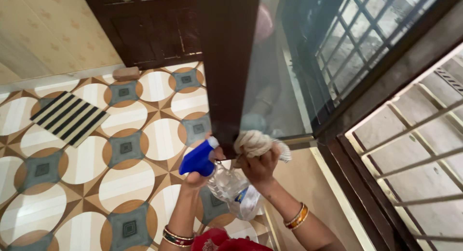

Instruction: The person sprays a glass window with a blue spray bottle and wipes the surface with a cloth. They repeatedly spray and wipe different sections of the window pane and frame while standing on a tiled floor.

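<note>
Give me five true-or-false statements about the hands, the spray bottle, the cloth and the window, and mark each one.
1. The left hand holds a clear spray bottle with a blue nozzle. True.
2. The right hand is empty. False: it grips a bunched whitish cloth.
3. The cloth is pressed near the lower edge of the dark brown window frame. True.
4. The striped mat lies directly under the hands. False: it lies apart on the patterned floor tiles, toward the wall.
5. Both wrists are bare. False: each wrist wears bangles.
</note>
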